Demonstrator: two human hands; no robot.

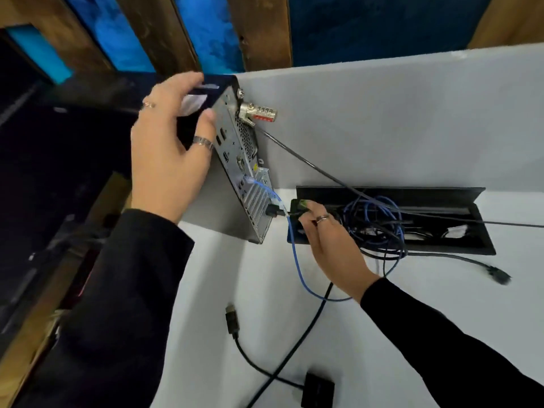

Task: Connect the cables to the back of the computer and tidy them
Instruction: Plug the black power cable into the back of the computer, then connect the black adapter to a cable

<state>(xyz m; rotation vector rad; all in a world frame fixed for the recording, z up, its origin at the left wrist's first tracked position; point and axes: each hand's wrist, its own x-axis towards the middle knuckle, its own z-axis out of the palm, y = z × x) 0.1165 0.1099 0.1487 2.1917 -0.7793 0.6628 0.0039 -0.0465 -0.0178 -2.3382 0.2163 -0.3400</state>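
Left hand (167, 148) gripped the computer (235, 160) top, steadying it upright on the surface (382, 319). Right hand (326, 242) pinched a black plug (275, 212), apparently half-seated low on the back panel. Next: push home, then gather loose cables (379, 228).

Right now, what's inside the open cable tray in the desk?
In the cable tray: a tangled coil of blue cable and black cables, plus a white tag. The right hand covers its left end, so any sockets there are hidden.
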